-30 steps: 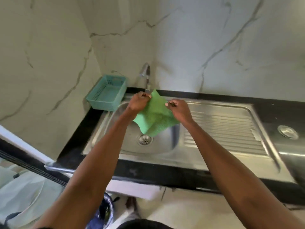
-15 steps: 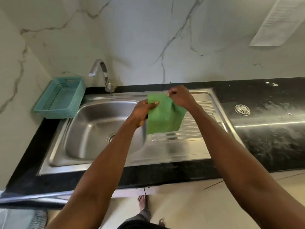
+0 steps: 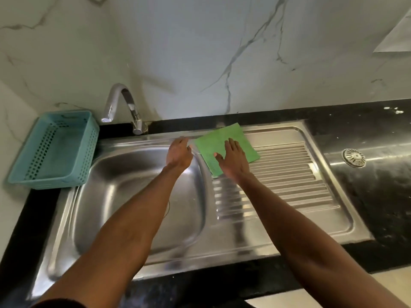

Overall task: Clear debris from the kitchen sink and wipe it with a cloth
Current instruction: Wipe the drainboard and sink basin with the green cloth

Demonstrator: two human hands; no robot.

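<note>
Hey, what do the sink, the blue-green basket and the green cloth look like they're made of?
The sink looks like brushed stainless steel: silvery, with soft reflections and pressed drainer ribs. The basket looks like moulded plastic: matte teal, its walls pierced with rows of small holes. The green cloth is probably a thin synthetic or microfibre wipe: it lies flat and shows a fine dotted texture.

A black counter carries a steel sink and a teal basket. A green cloth lies flat on the drainboard

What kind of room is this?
Most likely a home kitchen: a stainless steel sink with a ribbed drainboard, a curved tap, and a black countertop below marble-look walls.
</note>
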